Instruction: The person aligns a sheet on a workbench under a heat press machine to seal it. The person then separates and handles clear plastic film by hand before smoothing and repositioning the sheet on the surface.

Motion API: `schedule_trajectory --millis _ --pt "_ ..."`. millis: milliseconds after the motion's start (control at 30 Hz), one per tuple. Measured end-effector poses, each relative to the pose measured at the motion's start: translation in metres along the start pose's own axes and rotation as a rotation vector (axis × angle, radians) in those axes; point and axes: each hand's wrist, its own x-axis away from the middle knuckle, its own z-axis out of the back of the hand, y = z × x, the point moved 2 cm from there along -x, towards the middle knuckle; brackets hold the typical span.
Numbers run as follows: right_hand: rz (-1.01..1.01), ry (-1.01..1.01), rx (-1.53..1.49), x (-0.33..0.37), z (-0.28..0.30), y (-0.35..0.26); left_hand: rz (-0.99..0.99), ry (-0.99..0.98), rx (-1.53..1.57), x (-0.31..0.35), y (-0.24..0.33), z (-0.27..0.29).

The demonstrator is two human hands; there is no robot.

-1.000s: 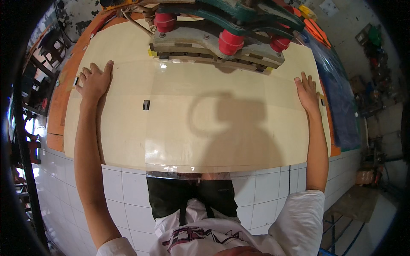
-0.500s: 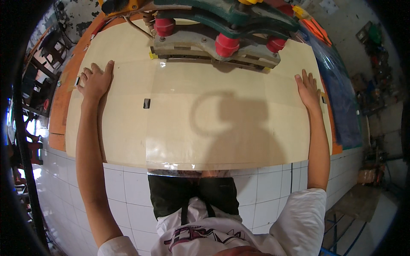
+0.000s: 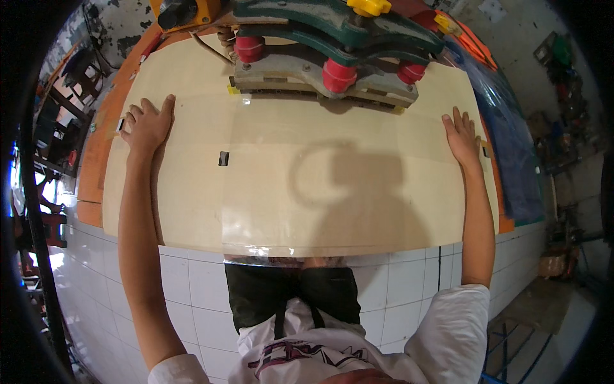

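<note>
My left hand (image 3: 148, 125) lies open with spread fingers on the left part of a wide cream board (image 3: 185, 198), its fingertips close to the board's left edge. On the opposite side my right hand (image 3: 462, 136) rests flat and open near the right edge. Neither holds anything. Over the middle of the board lies a clear plastic sheet (image 3: 281, 261), its front end hanging past the near edge. Above the far part of the board is a press head (image 3: 332, 73) with green arms, red knob-like posts and a long grey bar; whether the bar touches the sheet cannot be told.
A small black piece (image 3: 223, 159) sits on the board's left half. Blue-tinted clear plastic (image 3: 510, 147) lies along the right side of the orange table (image 3: 91, 185). An orange box-like part (image 3: 203, 11) stands at the far left of the press. White floor tiles (image 3: 204, 281) show in front.
The whole view has shifted slightly, and more of the press's yellow top knob shows. Both hands keep their places on the board.
</note>
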Motion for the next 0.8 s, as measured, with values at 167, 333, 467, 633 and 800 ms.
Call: schedule_trajectory --millis 167,333,467,633,800 --pt "-0.022 0.001 -0.003 0.0 0.002 0.001 -0.013 0.001 0.025 0.001 0.004 0.001" --pt "0.001 0.024 0.004 -0.003 -0.002 0.004 0.004 -0.014 -0.002 0.003 0.005 0.004" --pt "-0.004 0.029 0.003 -0.003 -0.003 0.006 0.005 -0.005 -0.038 0.003 0.006 0.003" --pt "0.007 0.038 -0.008 -0.002 -0.004 0.006 -0.021 0.01 -0.052 -0.003 0.001 -0.003" --pt "0.002 0.036 0.01 -0.003 -0.006 0.009 -0.032 0.015 -0.073 -0.014 -0.01 -0.013"
